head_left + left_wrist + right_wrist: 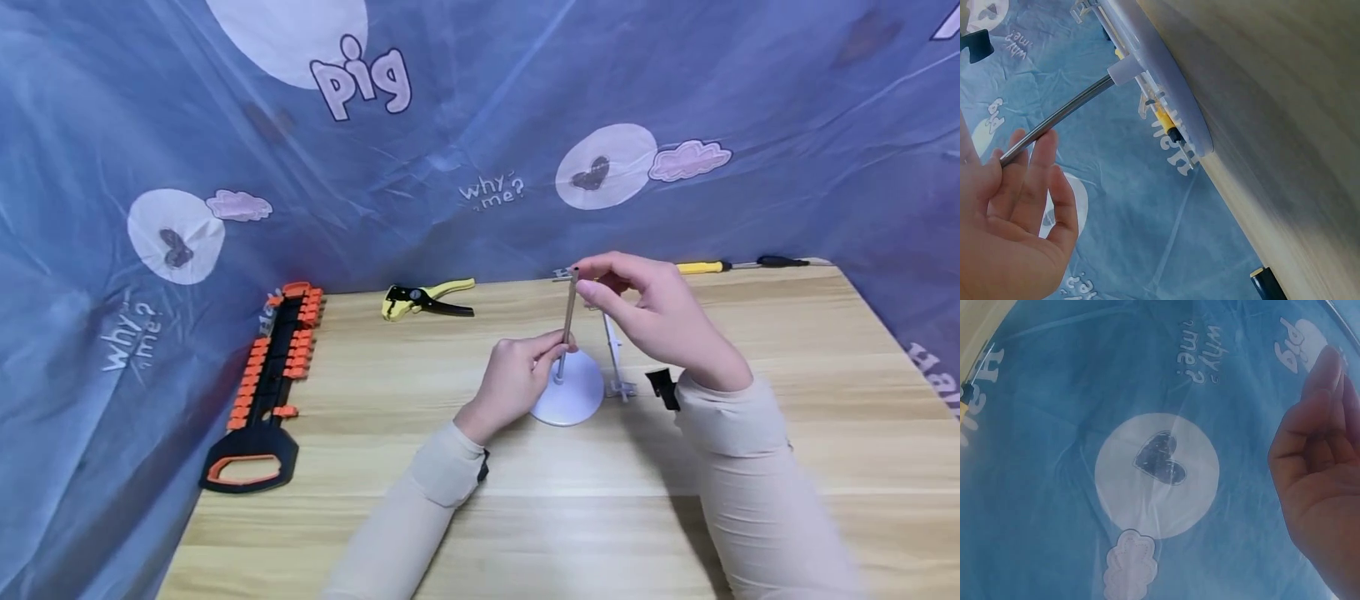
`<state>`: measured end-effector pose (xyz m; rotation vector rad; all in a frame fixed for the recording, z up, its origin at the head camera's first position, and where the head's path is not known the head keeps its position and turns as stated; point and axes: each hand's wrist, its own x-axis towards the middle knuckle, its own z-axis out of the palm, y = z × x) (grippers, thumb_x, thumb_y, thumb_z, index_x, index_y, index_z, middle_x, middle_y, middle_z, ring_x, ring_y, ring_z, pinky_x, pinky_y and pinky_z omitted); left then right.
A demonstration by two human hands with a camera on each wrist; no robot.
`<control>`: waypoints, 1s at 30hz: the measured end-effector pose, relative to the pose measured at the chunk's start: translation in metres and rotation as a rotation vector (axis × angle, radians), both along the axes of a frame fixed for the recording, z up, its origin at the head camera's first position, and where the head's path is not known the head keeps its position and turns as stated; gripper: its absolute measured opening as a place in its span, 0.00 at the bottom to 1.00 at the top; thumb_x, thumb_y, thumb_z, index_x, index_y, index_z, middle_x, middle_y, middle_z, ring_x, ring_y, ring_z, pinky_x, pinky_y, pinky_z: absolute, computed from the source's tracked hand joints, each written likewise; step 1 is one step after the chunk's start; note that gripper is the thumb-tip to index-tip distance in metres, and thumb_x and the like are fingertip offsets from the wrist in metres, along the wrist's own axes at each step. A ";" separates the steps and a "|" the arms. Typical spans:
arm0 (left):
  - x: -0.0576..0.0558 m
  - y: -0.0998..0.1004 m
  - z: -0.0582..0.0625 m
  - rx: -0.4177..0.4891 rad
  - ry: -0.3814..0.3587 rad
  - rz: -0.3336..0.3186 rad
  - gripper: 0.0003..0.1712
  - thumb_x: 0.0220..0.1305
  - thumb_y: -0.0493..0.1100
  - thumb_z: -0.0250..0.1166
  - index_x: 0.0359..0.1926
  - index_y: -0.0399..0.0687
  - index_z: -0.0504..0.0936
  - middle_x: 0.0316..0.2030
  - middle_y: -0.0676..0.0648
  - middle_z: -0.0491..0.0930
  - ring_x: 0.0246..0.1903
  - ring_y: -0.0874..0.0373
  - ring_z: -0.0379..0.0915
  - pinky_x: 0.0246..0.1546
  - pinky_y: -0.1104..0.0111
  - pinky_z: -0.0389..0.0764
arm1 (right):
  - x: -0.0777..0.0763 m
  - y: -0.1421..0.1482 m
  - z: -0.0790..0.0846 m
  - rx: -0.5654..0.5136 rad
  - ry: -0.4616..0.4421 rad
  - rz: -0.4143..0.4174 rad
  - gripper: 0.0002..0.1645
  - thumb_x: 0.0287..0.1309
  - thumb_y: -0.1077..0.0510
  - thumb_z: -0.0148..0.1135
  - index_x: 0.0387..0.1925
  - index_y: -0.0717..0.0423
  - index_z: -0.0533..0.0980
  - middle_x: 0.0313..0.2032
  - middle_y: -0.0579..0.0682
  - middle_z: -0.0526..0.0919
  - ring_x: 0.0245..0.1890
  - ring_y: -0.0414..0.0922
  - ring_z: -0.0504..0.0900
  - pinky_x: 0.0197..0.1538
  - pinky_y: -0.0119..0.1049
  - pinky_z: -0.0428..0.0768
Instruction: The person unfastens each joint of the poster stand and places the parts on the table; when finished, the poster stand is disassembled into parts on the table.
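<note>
A slim metal rod (568,312) rises from a short collar at the middle of a round white base (577,404). My left hand (513,379) pinches the rod partway up; in the left wrist view the thumb and fingers of the left hand (1029,225) meet at it. At the rod's upper end is my right hand (648,312), its fingertips right at the dark tip. I cannot tell whether it grips the rod. In the right wrist view the right hand (1316,462) has thumb and forefinger close together. Behind the base lies a pale plastic bar with crosspieces (612,337).
An orange-and-black rack with a handle (266,396) lies along the left edge. Yellow-and-black wire strippers (427,300) rest near the back. A yellow-handled screwdriver (701,267) lies at the back right. A printed blue cloth (450,125) hangs around the table (525,517).
</note>
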<state>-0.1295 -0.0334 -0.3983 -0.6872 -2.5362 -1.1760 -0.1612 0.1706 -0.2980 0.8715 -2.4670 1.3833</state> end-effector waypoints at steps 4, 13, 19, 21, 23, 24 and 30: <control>0.002 -0.006 0.001 -0.013 -0.006 0.008 0.11 0.77 0.41 0.64 0.51 0.51 0.92 0.42 0.54 0.93 0.48 0.60 0.90 0.48 0.64 0.88 | 0.002 -0.008 -0.003 -0.015 0.056 0.004 0.07 0.71 0.63 0.68 0.46 0.53 0.88 0.39 0.44 0.90 0.34 0.36 0.81 0.35 0.27 0.75; 0.002 -0.005 0.000 -0.021 0.019 0.009 0.12 0.76 0.42 0.66 0.53 0.50 0.92 0.43 0.52 0.93 0.49 0.56 0.90 0.49 0.61 0.89 | 0.003 -0.013 -0.005 -0.022 0.181 0.016 0.05 0.66 0.66 0.71 0.40 0.55 0.88 0.36 0.44 0.90 0.32 0.34 0.79 0.39 0.25 0.76; -0.002 -0.005 0.001 -0.009 0.005 0.000 0.12 0.76 0.40 0.65 0.54 0.49 0.92 0.43 0.52 0.93 0.48 0.56 0.90 0.47 0.61 0.89 | 0.000 -0.014 -0.004 -0.015 0.235 0.025 0.04 0.66 0.67 0.70 0.37 0.57 0.88 0.34 0.44 0.89 0.31 0.35 0.79 0.38 0.24 0.75; -0.003 -0.006 0.001 -0.009 0.003 -0.003 0.13 0.76 0.40 0.65 0.55 0.49 0.91 0.44 0.52 0.93 0.49 0.56 0.90 0.48 0.61 0.89 | 0.000 -0.015 -0.005 -0.021 0.243 0.033 0.04 0.66 0.67 0.70 0.38 0.58 0.88 0.33 0.44 0.89 0.32 0.36 0.78 0.39 0.24 0.75; -0.004 -0.007 0.001 -0.009 0.001 -0.005 0.13 0.76 0.39 0.65 0.55 0.48 0.91 0.44 0.52 0.93 0.49 0.56 0.90 0.48 0.61 0.89 | -0.002 -0.015 -0.005 -0.025 0.248 0.042 0.04 0.67 0.67 0.70 0.38 0.58 0.88 0.33 0.45 0.88 0.32 0.36 0.78 0.38 0.25 0.75; -0.004 -0.007 0.001 -0.009 0.002 -0.002 0.13 0.76 0.40 0.65 0.54 0.49 0.92 0.44 0.52 0.93 0.49 0.56 0.90 0.48 0.60 0.89 | -0.002 -0.016 -0.005 -0.028 0.250 0.048 0.04 0.67 0.67 0.70 0.38 0.58 0.88 0.33 0.45 0.88 0.32 0.36 0.78 0.38 0.25 0.75; -0.003 -0.006 0.000 -0.005 -0.004 0.002 0.12 0.76 0.41 0.66 0.53 0.50 0.92 0.43 0.52 0.93 0.48 0.55 0.90 0.49 0.59 0.89 | -0.002 -0.016 -0.006 0.002 0.271 0.065 0.04 0.69 0.66 0.68 0.38 0.57 0.88 0.34 0.46 0.88 0.32 0.37 0.78 0.38 0.26 0.74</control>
